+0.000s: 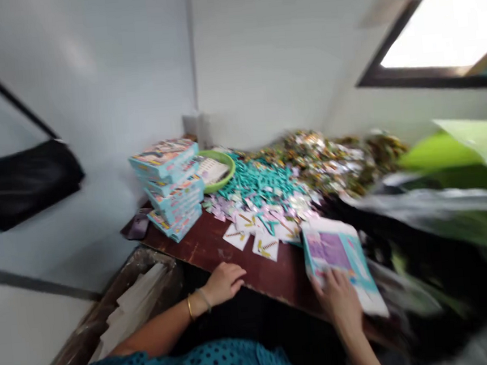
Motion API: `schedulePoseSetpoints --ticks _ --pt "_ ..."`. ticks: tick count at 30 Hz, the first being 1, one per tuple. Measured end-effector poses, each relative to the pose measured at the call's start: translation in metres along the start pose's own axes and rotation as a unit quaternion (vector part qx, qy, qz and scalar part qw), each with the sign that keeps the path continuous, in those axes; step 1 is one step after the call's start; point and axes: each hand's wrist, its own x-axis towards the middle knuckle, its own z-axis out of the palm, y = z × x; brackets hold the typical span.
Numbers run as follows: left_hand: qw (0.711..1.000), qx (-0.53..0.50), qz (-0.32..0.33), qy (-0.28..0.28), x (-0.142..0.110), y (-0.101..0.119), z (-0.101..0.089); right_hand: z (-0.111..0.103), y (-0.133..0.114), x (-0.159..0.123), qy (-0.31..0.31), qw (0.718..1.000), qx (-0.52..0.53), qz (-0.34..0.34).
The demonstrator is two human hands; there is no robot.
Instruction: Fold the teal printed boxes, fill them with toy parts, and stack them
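My right hand (339, 299) is on a teal and purple printed carton (339, 253) at the table's front right, fingers over its face and thumb by its left edge. White flaps show at the carton's far and near ends. My left hand (224, 283) rests at the table's front edge with loosely bent fingers and nothing visible in it. Beyond it lie several white cards (266, 245) with brown and yellow-green pieces on them. Behind these spreads a heap of small teal pieces (264, 180), with pale lilac packets (220, 206) at its front.
Several printed boxes (172, 194) are stacked at the table's left, beside a green basin (230, 175) holding light-coloured sheets. Gold and silver wrapped pieces (326, 152) are heaped at the back. Plastic bags (441, 205) crowd the right. A bin (135, 305) of white paper stands lower left.
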Motion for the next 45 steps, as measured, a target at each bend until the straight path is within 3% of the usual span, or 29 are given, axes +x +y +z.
schedulePoseSetpoints --ticks 3,10,14,17,21,26,31,38,42,45 --pt "0.999 -0.036 -0.008 -0.035 -0.004 0.005 0.006 -0.005 -0.017 0.009 -0.110 0.990 -0.089 0.004" --pt "0.988 -0.117 -0.026 -0.092 -0.011 0.016 0.027 -0.002 -0.024 0.007 -0.167 0.976 -0.132 0.048" --pt "0.981 -0.162 -0.037 -0.100 -0.002 0.022 0.027 -0.012 -0.027 0.002 -0.180 0.976 -0.114 0.054" --pt "0.976 -0.185 -0.041 -0.103 0.009 0.027 0.028 -0.013 -0.030 0.015 -0.160 0.979 -0.099 0.083" --pt "0.975 -0.185 -0.039 -0.117 0.017 0.038 0.035 0.008 -0.036 0.050 -0.119 0.977 -0.100 0.144" --pt "0.972 -0.200 -0.039 -0.114 0.016 0.042 0.031 0.025 -0.037 0.080 -0.149 0.965 -0.115 0.185" --pt "0.966 -0.228 -0.091 -0.085 0.016 0.031 0.019 0.006 -0.039 0.082 -0.192 0.962 -0.116 0.157" --pt "0.957 -0.265 -0.093 -0.076 0.031 0.037 0.020 -0.020 -0.052 0.073 -0.202 0.966 -0.115 0.114" --pt "0.912 -0.373 -0.144 -0.093 0.051 0.052 0.031 -0.036 -0.065 0.059 -0.196 0.968 -0.120 0.103" --pt "0.824 -0.522 -0.202 -0.086 0.073 0.067 0.042 -0.047 -0.089 0.029 -0.167 0.976 -0.110 0.083"
